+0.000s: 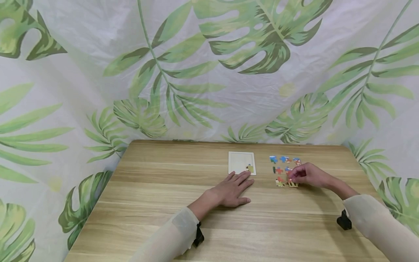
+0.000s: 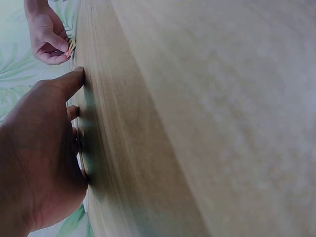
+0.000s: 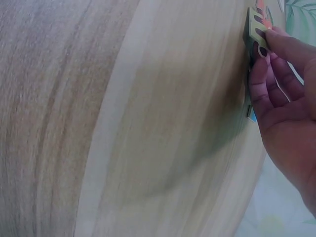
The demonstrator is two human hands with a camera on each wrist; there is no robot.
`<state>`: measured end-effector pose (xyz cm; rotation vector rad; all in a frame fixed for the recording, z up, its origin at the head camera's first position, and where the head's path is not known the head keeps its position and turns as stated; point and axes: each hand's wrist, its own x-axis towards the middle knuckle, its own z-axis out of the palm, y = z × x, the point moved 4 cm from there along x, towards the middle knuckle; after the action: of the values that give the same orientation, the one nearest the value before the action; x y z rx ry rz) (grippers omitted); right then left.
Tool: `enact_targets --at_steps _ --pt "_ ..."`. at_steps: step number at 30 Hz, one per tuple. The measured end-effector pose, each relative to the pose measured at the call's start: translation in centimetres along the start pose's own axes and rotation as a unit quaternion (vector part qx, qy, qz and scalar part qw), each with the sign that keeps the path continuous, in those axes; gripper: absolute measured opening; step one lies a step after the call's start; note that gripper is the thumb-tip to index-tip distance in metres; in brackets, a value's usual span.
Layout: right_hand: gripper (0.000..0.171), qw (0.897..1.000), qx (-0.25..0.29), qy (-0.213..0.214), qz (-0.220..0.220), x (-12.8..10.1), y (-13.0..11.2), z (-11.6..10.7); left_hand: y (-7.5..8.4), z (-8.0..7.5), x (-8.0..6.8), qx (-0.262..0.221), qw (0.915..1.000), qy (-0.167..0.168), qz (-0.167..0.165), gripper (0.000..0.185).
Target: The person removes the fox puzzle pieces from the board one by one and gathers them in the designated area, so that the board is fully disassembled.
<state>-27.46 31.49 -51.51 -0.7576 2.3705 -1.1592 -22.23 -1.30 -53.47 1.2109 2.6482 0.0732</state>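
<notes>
The left hand lies flat on the wooden table, fingers straight and relaxed, its fingertips just at the near edge of the white puzzle tray. That tray sits toward the far middle of the table and already has one piece seated in its near right corner. To the right of the tray, the right hand curls its fingertips around a puzzle piece at the near edge of the loose pieces (the right wrist view shows thumb and fingers pinching its edge, the piece tipped up off the wood). The other pieces lie in rough rows just beyond and left of that hand. A leaf-print cloth hangs behind the table.
</notes>
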Motion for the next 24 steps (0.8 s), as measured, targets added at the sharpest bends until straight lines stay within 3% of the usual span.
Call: enact_targets --at_steps 24 --pt "0.009 0.996 -0.06 0.059 0.012 -0.41 -0.39 0.31 -0.03 0.05 0.01 -0.002 1.0 0.002 -0.001 0.075"
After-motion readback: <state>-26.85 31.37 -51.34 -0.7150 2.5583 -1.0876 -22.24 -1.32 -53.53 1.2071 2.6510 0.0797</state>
